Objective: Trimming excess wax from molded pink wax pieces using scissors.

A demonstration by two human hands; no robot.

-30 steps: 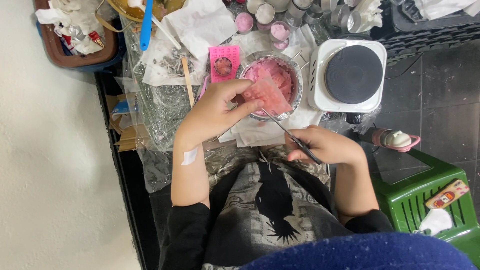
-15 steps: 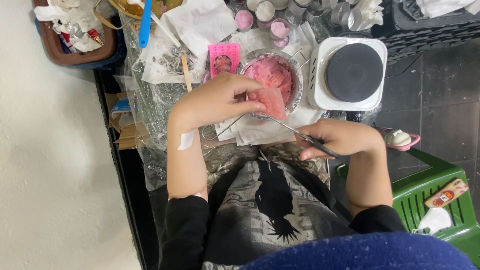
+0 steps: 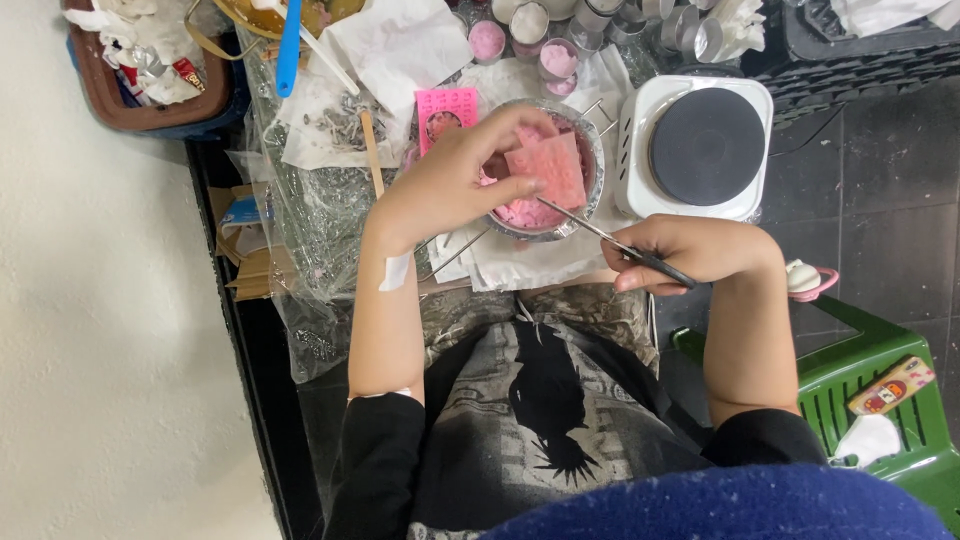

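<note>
Cluttered surface (image 3: 330, 215) ahead: my left hand (image 3: 450, 185) grips a pink slab (image 3: 547, 168) over the metal bowl (image 3: 590, 190); right hand (image 3: 700, 250) clasps scissors (image 3: 610, 237).

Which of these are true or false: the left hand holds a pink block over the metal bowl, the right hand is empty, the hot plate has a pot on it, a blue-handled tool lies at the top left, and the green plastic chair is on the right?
1. The left hand holds a pink block over the metal bowl. True.
2. The right hand is empty. False: it grips scissors whose tips point at the block.
3. The hot plate has a pot on it. False: its dark round top is bare.
4. A blue-handled tool lies at the top left. True.
5. The green plastic chair is on the right. True.
</note>
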